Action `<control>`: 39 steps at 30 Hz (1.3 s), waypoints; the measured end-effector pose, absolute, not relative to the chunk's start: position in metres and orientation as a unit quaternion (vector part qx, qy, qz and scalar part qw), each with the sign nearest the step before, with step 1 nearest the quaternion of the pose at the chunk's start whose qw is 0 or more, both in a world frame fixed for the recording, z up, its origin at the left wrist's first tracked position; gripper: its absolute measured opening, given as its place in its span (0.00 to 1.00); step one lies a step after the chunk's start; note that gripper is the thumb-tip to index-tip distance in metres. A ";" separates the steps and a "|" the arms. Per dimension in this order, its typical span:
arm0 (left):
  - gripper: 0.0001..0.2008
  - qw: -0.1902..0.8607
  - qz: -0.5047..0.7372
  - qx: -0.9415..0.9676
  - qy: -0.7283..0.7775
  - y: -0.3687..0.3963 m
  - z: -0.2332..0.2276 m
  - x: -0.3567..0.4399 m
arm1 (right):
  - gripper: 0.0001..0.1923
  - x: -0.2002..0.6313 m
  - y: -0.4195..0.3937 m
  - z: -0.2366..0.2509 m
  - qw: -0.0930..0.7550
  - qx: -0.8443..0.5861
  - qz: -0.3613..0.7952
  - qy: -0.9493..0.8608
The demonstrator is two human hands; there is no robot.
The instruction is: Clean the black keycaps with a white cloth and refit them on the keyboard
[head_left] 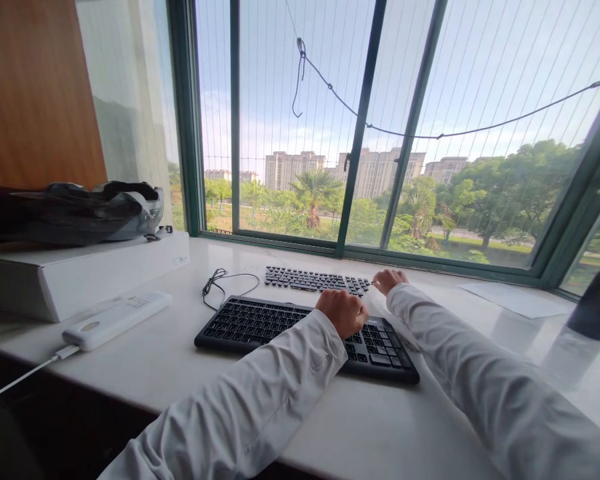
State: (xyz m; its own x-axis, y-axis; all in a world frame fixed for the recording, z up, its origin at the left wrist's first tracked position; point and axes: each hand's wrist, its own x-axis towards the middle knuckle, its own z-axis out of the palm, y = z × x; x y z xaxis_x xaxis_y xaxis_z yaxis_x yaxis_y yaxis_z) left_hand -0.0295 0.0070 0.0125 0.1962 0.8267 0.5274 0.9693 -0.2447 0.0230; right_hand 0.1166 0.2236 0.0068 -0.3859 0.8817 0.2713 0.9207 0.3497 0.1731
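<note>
A black keyboard (260, 324) lies on the white tabletop in front of me. Behind it, rows of small black keycaps (305, 279) are laid out in keyboard order, apparently loose. My left hand (343, 312) is closed above the right half of the keyboard and hides part of it; whatever its fingers hold is out of sight. Farther back, my right hand (390, 281) reaches to the right end of the keycap rows, fingertips pinched together beside the last caps. Anything between those fingertips is too small to make out.
A coiled black cable (215, 288) lies behind the keyboard's left end. To the left are a white power bank (117, 321) with a plugged-in cable and a white box (80, 280) bearing a black bag (70, 213). Paper (515, 300) and a dark cylinder (597, 303) stand right.
</note>
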 end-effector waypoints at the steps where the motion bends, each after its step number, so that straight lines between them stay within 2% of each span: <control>1: 0.20 0.160 -0.225 -0.754 -0.597 0.007 0.013 -0.030 | 0.13 0.119 0.218 0.011 0.073 -0.551 -0.153 -0.817; 5: 0.19 0.150 -0.237 -0.747 -0.603 0.010 0.011 -0.033 | 0.16 0.124 0.184 0.024 0.151 -0.553 -0.134 -0.809; 8: 0.16 0.144 -0.262 -0.751 -0.588 0.014 0.007 -0.036 | 0.16 0.125 0.148 0.025 0.218 -0.514 -0.032 -0.829; 10: 0.21 0.150 -0.274 -0.744 -0.590 0.016 0.004 -0.038 | 0.18 0.126 0.126 0.023 0.251 -0.492 0.028 -0.833; 13: 0.23 0.158 -0.284 -0.746 -0.581 0.018 0.002 -0.039 | 0.22 0.129 0.105 0.015 0.279 -0.458 0.129 -0.834; 16: 0.17 0.158 -0.291 -0.760 -0.559 0.018 0.001 -0.038 | 0.24 0.132 0.098 0.006 0.295 -0.438 0.212 -0.823; 23: 0.13 0.152 -0.301 -0.785 -0.519 0.017 0.001 -0.038 | 0.23 0.133 0.099 -0.008 0.312 -0.409 0.311 -0.800; 32: 0.12 0.170 -0.320 -0.746 -0.559 0.016 0.002 -0.036 | 0.25 0.134 0.092 -0.002 0.322 -0.409 0.267 -0.811; 34: 0.12 0.174 -0.328 -0.740 -0.561 0.017 0.002 -0.037 | 0.23 0.137 0.091 0.003 0.317 -0.425 0.200 -0.824; 36: 0.12 0.176 -0.334 -0.736 -0.561 0.018 0.000 -0.038 | 0.19 0.145 0.091 0.008 0.307 -0.471 0.085 -0.822; 39: 0.11 0.178 -0.335 -0.730 -0.568 0.020 -0.002 -0.039 | 0.17 0.161 0.096 0.014 0.254 -0.567 -0.046 -0.782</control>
State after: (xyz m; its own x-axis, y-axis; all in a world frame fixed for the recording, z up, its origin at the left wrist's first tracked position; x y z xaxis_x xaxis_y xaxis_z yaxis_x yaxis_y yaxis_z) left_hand -0.0391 0.0200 -0.0021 0.1292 0.7105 0.6917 0.9493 -0.2902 0.1207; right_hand 0.1609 0.0962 0.0137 -0.2278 0.8636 0.4499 0.9107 0.3525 -0.2153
